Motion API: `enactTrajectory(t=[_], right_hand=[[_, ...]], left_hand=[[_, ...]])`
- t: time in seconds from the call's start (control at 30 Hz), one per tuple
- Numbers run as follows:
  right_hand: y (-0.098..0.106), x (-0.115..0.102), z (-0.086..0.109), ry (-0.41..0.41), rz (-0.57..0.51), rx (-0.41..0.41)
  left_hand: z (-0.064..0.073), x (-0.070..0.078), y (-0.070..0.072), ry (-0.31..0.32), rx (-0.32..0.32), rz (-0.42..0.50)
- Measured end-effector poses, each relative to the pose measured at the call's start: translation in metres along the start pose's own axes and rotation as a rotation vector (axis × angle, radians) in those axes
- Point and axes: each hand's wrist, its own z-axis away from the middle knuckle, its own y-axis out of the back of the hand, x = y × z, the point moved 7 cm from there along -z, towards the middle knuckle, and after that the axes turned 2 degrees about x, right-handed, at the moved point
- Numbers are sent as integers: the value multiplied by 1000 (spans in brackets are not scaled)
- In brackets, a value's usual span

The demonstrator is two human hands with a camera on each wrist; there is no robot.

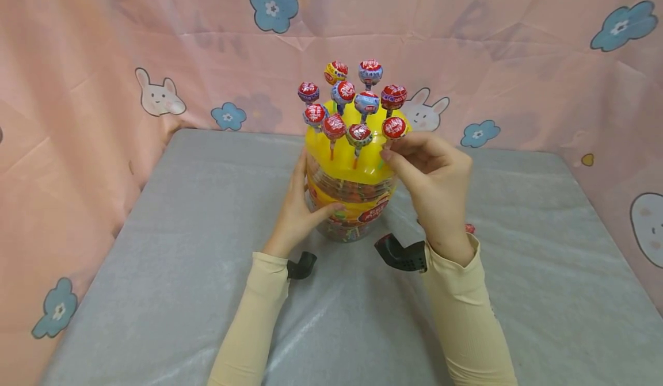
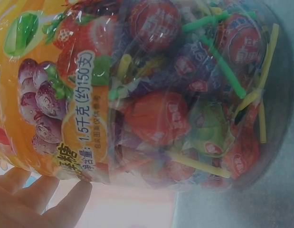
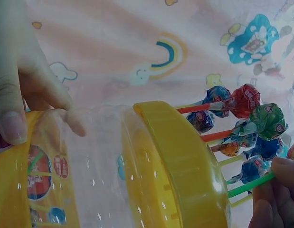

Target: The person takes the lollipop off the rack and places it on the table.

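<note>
A clear plastic candy jar (image 1: 349, 233) with a yellow domed lid (image 1: 336, 164) stands upright on the table. Several wrapped lollipops stick up from the lid on their sticks. My left hand (image 1: 296, 213) grips the jar's left side, thumb across the front of the label. At the lid's right front, my right hand (image 1: 440, 170) pinches the stick of a red-wrapped lollipop (image 1: 395, 127). That green stick (image 3: 249, 186) meets the lid in the right wrist view; whether its end is inside a hole I cannot tell. More lollipops (image 2: 156, 118) lie inside the jar.
A grey cloth (image 1: 181, 230) covers the table. A pink curtain (image 1: 207, 29) with rabbits and flowers hangs behind it. Black camera mounts (image 1: 401, 253) sit at both wrists. A small red object (image 1: 469, 228) is partly hidden behind the right wrist.
</note>
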Motion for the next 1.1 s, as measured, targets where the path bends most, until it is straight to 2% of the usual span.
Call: enactTrajectory(t=[0.23, 0.47, 0.67, 0.83, 1.1], right_hand=[[7, 1, -1, 31, -50, 16], [18, 9, 1, -21, -160, 52], [26, 13, 2, -32, -193, 75], [35, 18, 4, -56, -265, 93], [52, 27, 6, -39, -326, 132]], left_hand=[[1, 0, -1, 7, -3, 6], [1, 1, -1, 0, -2, 6], [0, 1, -1, -7, 1, 9], [0, 1, -1, -14, 4, 18], [1, 1, -1, -3, 2, 14]])
